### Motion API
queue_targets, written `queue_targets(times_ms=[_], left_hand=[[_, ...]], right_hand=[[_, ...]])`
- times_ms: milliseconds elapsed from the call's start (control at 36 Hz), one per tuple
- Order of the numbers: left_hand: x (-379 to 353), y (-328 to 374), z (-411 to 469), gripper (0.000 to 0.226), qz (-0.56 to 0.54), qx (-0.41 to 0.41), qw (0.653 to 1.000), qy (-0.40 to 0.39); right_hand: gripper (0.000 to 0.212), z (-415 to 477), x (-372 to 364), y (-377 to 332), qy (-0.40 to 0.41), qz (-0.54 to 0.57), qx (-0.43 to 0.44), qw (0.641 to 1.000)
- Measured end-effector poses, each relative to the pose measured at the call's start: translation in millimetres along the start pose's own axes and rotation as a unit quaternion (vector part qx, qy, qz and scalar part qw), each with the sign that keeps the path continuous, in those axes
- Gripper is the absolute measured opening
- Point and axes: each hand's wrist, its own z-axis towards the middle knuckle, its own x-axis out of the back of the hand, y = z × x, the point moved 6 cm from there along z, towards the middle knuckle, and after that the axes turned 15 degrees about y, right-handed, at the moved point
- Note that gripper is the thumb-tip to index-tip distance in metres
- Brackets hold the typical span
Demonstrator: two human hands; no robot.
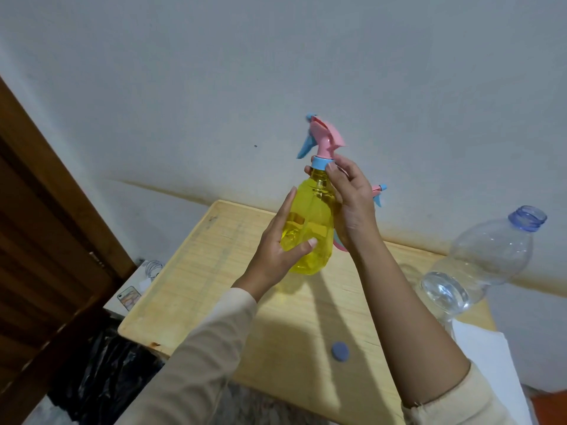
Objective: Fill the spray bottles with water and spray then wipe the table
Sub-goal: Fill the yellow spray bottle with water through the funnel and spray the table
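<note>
Bottle [310,222] in left hand [276,250], right hand [352,207] pinching collar [320,162].

Brown door [46,225] at left. Phone [129,299] face-down on white ledge [141,282]. Black bag [104,369] below. Grey wall [276,56] behind.

This looks like a room in a home, plain and lived-in. A pale painted wall [184,87] carries a small dark speck and a brownish stain line low down, and a brown panelled wooden door [46,225] stands at the left. A small light wooden surface [214,271] sits against the wall, with everyday household plastic on and above it: a yellow spray bottle [310,234], an open-necked clear water bottle [484,259] and a loose blue cap [340,351]. Left of the surface a phone [129,297] lies on something white, and crumpled black plastic [107,372] lies on the floor below.
</note>
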Motion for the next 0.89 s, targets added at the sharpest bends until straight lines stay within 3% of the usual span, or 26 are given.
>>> queue_targets(times_ms=[83,167,306,389,500,611,750,889], left_hand=[[1.5,0.5,0.9,0.078,0.008,-0.011,1.000,0.000],[1.6,-0.4,1.5,0.077,0.015,-0.014,1.000,-0.001],[0.7,-0.8,1.1,0.077,0.013,-0.015,1.000,0.009],[0.8,-0.8,2.0,0.077,0.017,-0.025,0.999,0.015],[1.1,-3.3,1.8,0.078,0.025,-0.031,0.999,0.012],[0.9,-4.5,0.3,0.077,0.018,-0.033,0.999,0.016],[0.2,-3.0,-1.7,0.078,0.011,-0.029,0.999,0.016],[-0.5,-7.0,-4.8,0.077,0.002,-0.012,1.000,0.013]], right_hand=[[0.035,0.4,-0.2,-2.6,0.008,-0.028,0.014,0.999],[0.015,-0.5,-3.3,-0.9,-0.008,-0.041,0.008,0.999],[0.025,-2.5,-7.0,-2.1,-0.025,-0.019,-0.006,0.999],[0.029,-2.4,-4.5,-2.8,0.020,-0.026,0.003,0.999],[0.012,-5.3,-5.2,0.3,0.018,-0.039,-0.003,0.999],[0.027,-6.4,-7.6,-2.4,-0.016,-0.040,-0.001,0.999],[0.060,-5.8,0.3,2.3,0.028,-0.071,0.007,0.997],[0.040,-3.9,0.4,7.7,-0.015,-0.048,-0.017,0.999]])
